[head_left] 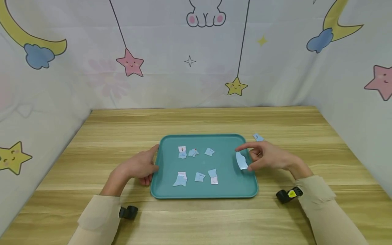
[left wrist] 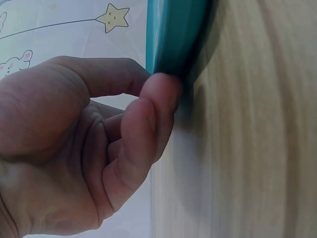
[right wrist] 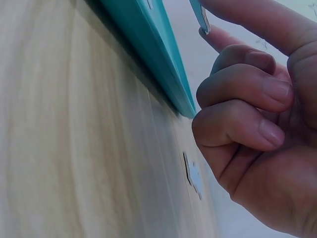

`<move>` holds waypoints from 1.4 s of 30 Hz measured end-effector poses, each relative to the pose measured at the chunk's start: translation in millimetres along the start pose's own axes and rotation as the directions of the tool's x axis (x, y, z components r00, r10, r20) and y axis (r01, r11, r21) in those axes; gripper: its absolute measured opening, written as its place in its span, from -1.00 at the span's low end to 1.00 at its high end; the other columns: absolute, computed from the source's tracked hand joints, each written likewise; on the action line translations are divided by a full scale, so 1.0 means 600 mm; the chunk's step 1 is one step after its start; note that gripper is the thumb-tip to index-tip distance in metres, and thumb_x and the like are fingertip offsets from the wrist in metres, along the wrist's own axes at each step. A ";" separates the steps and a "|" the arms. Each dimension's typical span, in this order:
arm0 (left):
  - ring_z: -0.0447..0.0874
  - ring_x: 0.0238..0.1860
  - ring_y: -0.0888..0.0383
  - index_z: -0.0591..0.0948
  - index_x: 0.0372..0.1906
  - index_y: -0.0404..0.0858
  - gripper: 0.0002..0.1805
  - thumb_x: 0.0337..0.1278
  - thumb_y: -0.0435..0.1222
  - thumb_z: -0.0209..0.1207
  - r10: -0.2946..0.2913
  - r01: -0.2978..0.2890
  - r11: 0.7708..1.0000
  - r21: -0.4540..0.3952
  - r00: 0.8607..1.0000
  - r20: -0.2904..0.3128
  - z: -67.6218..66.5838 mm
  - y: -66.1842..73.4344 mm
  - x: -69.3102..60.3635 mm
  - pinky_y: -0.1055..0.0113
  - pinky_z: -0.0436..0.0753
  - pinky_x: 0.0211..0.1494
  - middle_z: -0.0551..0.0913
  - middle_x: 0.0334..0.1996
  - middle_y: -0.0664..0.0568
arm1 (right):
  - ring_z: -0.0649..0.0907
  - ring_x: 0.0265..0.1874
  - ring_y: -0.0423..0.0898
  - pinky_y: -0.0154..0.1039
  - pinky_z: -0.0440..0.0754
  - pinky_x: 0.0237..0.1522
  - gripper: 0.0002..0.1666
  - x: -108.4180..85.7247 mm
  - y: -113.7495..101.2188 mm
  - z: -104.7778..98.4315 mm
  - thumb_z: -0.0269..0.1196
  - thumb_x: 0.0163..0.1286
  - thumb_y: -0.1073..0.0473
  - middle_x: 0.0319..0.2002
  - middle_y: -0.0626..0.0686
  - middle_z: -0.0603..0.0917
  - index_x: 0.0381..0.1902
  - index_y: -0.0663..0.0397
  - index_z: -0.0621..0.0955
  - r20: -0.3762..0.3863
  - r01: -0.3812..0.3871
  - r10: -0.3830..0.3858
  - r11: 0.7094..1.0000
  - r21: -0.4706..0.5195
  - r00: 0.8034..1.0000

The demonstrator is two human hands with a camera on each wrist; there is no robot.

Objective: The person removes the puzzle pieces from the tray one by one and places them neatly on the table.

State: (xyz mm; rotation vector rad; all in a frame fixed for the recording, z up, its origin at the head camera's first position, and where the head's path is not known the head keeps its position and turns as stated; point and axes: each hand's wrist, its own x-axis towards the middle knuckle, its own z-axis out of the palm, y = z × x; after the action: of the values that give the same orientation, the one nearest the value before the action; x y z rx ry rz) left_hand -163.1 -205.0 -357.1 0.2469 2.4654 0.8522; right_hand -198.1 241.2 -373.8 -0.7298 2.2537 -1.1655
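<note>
A teal tray [head_left: 203, 194] holds several small torn-edged pieces of light blue and white paper or card, such as one piece [head_left: 180, 179] near its front left. My left hand [head_left: 139, 166] grips the tray's left edge, index finger and thumb at the rim and other fingers curled below. Seen from the left wrist, the fingertips [left wrist: 161, 89] touch the rim. Over the tray's right side, my right hand [head_left: 269, 156] pinches a curved light blue piece [head_left: 241, 161] between thumb and index finger, the other fingers curled in. Only that piece's edge [right wrist: 202, 17] shows in the right wrist view.
Beyond my right hand, another light blue piece [head_left: 258, 137] with a dark mark lies on the wooden table [head_left: 196, 221], outside the tray. A pale cloth [head_left: 171, 92] printed with stars and moons hangs behind the table and along both sides.
</note>
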 end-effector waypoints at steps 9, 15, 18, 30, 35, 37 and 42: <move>0.63 -0.74 0.15 -0.22 0.70 -0.42 -0.06 0.43 -0.44 0.04 0.000 0.000 1.000 -0.001 1.000 0.003 0.002 -0.003 0.002 0.24 0.74 -0.56 0.61 -0.69 -0.08 | 0.32 -0.53 -0.23 -0.33 0.38 -0.34 -0.23 -0.013 0.008 -0.016 0.54 0.22 0.23 -0.57 -0.11 0.24 0.39 0.08 0.57 -0.068 -0.037 0.038 0.999 0.006 0.997; 0.63 -0.74 0.14 -0.22 0.70 -0.41 -0.06 0.43 -0.44 0.04 -0.003 0.003 1.000 -0.003 1.000 0.002 0.002 -0.004 0.001 0.24 0.74 -0.56 0.61 -0.69 -0.08 | 0.30 -0.54 -0.24 -0.32 0.40 -0.34 -0.24 -0.019 0.015 -0.023 0.54 0.22 0.24 -0.58 -0.13 0.23 0.39 0.06 0.58 -0.092 -0.039 0.041 0.999 0.014 0.995; 0.63 -0.74 0.15 -0.21 0.70 -0.41 -0.06 0.43 -0.44 0.05 -0.004 0.004 1.000 -0.004 1.000 0.001 0.002 -0.003 0.001 0.25 0.74 -0.56 0.61 -0.69 -0.08 | 0.30 -0.55 -0.25 -0.32 0.39 -0.35 -0.22 -0.021 0.018 -0.026 0.54 0.22 0.23 -0.59 -0.13 0.22 0.41 0.07 0.57 -0.101 -0.044 0.046 0.999 0.017 0.994; 0.63 -0.74 0.14 -0.21 0.70 -0.41 -0.06 0.43 -0.43 0.04 0.000 0.000 1.000 0.007 1.000 -0.004 0.002 -0.004 0.001 0.24 0.73 -0.56 0.61 -0.69 -0.08 | 0.24 -0.58 -0.27 -0.33 0.38 -0.42 -0.21 -0.035 0.031 -0.041 0.52 0.24 0.30 -0.59 -0.15 0.20 0.43 0.14 0.53 -0.144 -0.028 0.038 0.997 0.072 0.989; 0.62 -0.74 0.14 -0.22 0.71 -0.40 -0.06 0.42 -0.43 0.04 -0.006 0.006 1.000 0.004 1.000 -0.004 0.002 -0.003 0.001 0.25 0.73 -0.56 0.61 -0.69 -0.08 | 0.23 -0.61 -0.29 -0.31 0.30 -0.57 -0.19 -0.042 0.036 -0.049 0.50 0.25 0.31 -0.59 -0.16 0.23 0.45 0.21 0.49 -0.161 -0.010 0.023 0.997 0.080 0.987; 0.62 -0.74 0.15 -0.21 0.71 -0.40 -0.06 0.42 -0.43 0.04 -0.009 0.009 1.000 0.004 1.000 -0.003 0.002 -0.003 0.001 0.25 0.73 -0.56 0.61 -0.69 -0.08 | 0.22 -0.61 -0.29 -0.31 0.28 -0.58 -0.19 -0.043 0.038 -0.051 0.50 0.26 0.31 -0.60 -0.16 0.22 0.46 0.24 0.48 -0.161 -0.005 0.017 0.997 0.076 0.987; 0.62 -0.74 0.15 -0.22 0.71 -0.40 -0.06 0.43 -0.43 0.04 -0.007 0.007 1.000 0.001 1.000 -0.003 0.003 -0.003 0.001 0.25 0.73 -0.56 0.61 -0.69 -0.08 | 0.16 -0.61 -0.24 -0.32 0.23 -0.60 -0.18 -0.048 0.043 -0.057 0.48 0.28 0.33 -0.61 -0.16 0.19 0.47 0.28 0.46 -0.177 0.011 0.004 0.996 0.083 0.984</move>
State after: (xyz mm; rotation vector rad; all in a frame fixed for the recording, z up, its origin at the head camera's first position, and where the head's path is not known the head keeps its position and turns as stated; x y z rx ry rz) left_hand -162.8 -205.6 -359.7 0.2375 2.4678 0.8493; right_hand -204.8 292.4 -372.8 -0.6190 2.3305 -1.3656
